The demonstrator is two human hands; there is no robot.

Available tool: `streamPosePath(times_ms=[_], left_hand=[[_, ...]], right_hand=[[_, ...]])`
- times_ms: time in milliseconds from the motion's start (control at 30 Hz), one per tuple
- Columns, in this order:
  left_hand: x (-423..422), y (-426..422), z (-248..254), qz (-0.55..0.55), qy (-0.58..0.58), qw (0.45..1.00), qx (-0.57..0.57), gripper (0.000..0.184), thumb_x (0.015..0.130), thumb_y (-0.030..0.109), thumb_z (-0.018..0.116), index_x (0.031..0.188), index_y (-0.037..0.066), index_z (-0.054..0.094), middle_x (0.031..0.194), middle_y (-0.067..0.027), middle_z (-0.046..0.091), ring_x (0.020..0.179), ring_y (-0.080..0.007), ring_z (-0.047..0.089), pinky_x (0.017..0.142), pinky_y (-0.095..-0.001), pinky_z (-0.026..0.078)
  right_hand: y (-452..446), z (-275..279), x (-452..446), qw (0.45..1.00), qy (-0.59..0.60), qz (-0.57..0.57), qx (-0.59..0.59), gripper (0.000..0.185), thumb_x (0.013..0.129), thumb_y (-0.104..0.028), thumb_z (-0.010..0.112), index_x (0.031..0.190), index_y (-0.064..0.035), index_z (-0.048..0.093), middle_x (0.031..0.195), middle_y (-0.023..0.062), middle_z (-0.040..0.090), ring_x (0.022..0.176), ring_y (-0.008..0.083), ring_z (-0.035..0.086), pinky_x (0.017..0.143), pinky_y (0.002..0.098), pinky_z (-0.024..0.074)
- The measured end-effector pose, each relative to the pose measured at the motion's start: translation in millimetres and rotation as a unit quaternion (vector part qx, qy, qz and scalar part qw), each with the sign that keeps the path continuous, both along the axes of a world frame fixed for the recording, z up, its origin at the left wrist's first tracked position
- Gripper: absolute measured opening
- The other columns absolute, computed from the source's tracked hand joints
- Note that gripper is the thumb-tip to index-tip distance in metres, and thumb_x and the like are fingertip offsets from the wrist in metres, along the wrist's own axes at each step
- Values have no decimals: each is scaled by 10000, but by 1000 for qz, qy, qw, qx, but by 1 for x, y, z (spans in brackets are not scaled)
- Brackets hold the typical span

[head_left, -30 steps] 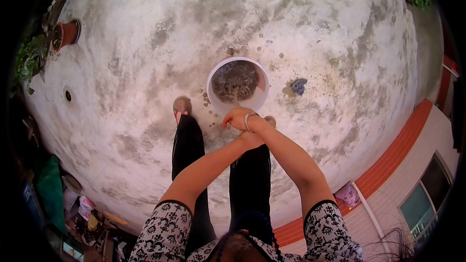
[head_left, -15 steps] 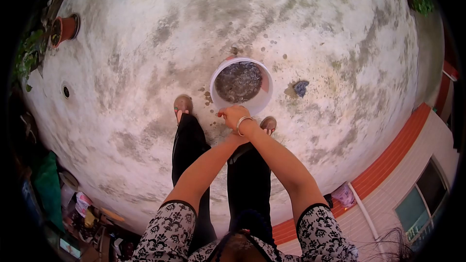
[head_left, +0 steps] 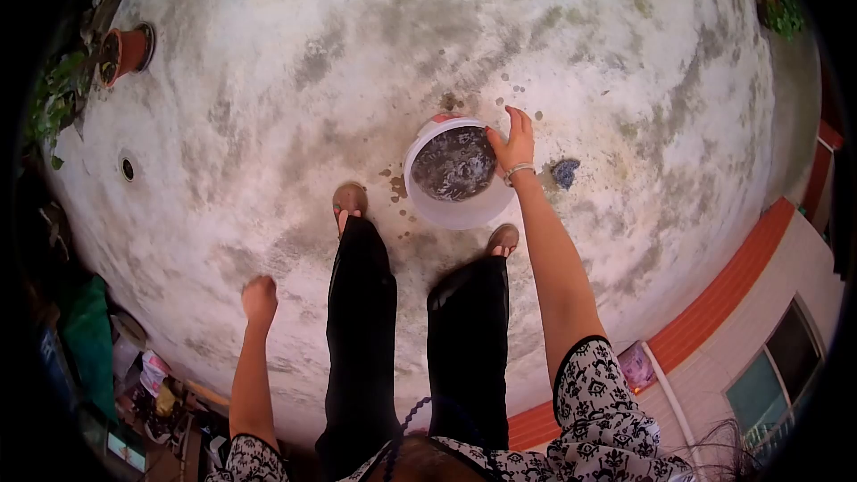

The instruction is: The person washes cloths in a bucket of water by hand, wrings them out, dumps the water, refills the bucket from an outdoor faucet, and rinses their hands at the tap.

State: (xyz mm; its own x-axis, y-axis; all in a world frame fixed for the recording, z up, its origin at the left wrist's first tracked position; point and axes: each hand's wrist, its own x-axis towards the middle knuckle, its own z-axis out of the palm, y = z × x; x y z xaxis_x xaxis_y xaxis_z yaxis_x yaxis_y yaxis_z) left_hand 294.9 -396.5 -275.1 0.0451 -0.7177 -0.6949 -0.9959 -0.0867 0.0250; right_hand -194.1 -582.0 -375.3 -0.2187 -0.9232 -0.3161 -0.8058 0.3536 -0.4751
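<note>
A white bucket (head_left: 464, 211) of dark, rippling water (head_left: 453, 163) stands on the ground in front of my feet. My right hand (head_left: 515, 145), with a bangle (head_left: 519, 173) at the wrist, is at the bucket's right rim. Its fingers point up and away, and the thumb lies by the rim, apart from them. Off to the left, away from the bucket, my left hand (head_left: 260, 302) hangs with its fingers curled in and nothing visible in it. A dark crumpled clump (head_left: 565, 172) lies right of the bucket.
A potted plant (head_left: 128, 54) stands at the upper left, with a small round hole (head_left: 128, 169) in the stained ground below it. Cluttered items (head_left: 153, 373) line the lower left. A wall with a red band (head_left: 687, 328) and a pipe (head_left: 676, 402) runs along the right.
My hands, crossed together at the bucket's near side before, have parted. The left swung down and left; the right moved up and right to the rim. The water's ripples look different.
</note>
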Motion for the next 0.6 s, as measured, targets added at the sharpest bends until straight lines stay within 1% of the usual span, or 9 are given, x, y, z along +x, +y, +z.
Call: streamPosePath(times_ms=[100,167,233,267,367,433,500,567,600], left_hand=[[65,118,95,16,-150,951,269,133,696,126,441,655,68,553,696,-139,551,699,-287,536,609,-379,426],[89,199,166,69,-214,922,315,184,696,155,421,676,57,576,692,-163,555,698,-311,543,610,-404,438],[75,230,235,39,-223,897,380,204,709,188,417,693,65,579,682,-140,565,668,-299,556,586,-409,446],[79,256,254,11,-209,853,478,214,714,215,422,720,77,585,694,-123,574,676,-284,563,593,-399,451],[37,261,280,76,-224,836,495,209,712,217,425,725,84,586,702,-121,574,685,-283,561,600,-396,449],[22,262,282,107,-232,839,480,207,711,219,427,728,89,587,707,-120,574,691,-281,560,604,-395,449],[12,263,281,127,-234,844,465,204,709,221,429,731,94,587,712,-119,574,697,-280,559,609,-393,448],[5,265,280,144,-234,848,453,202,708,222,430,734,99,588,718,-117,575,702,-279,559,613,-391,447],[2,266,279,149,-234,851,446,201,707,223,431,735,101,588,720,-117,575,705,-279,558,616,-391,447]], right_hand=[[-8,-37,-12,994,-43,96,28,601,579,-268,637,1099,-72,406,1098,130,432,1017,264,407,838,312,345],[-24,-36,-10,940,-114,178,268,605,577,-239,654,1107,-79,411,1061,156,465,964,268,455,818,303,359],[-25,-55,-16,936,-117,189,272,635,553,-271,668,1110,-99,417,1007,150,504,913,258,492,792,296,378],[-29,-53,-17,925,-119,183,311,646,550,-297,668,1112,-101,415,1001,148,509,911,256,494,789,293,379],[-28,-44,-25,907,-118,166,368,682,559,-385,650,1116,-80,402,1007,137,509,920,243,490,784,296,380],[-10,-58,-41,900,-174,11,399,716,529,-446,656,1101,-83,423,1060,105,483,987,232,447,805,302,364],[15,-62,-57,847,-311,-144,407,756,566,-484,623,1148,-78,363,1100,82,448,1016,212,412,813,314,355],[69,-102,-84,781,-413,-279,376,601,716,-436,515,1167,-85,326,1099,56,438,975,179,440,814,326,360],[81,-86,-76,753,-468,-321,334,600,724,-443,499,1176,-93,315,1118,50,419,989,174,427,821,333,356]])
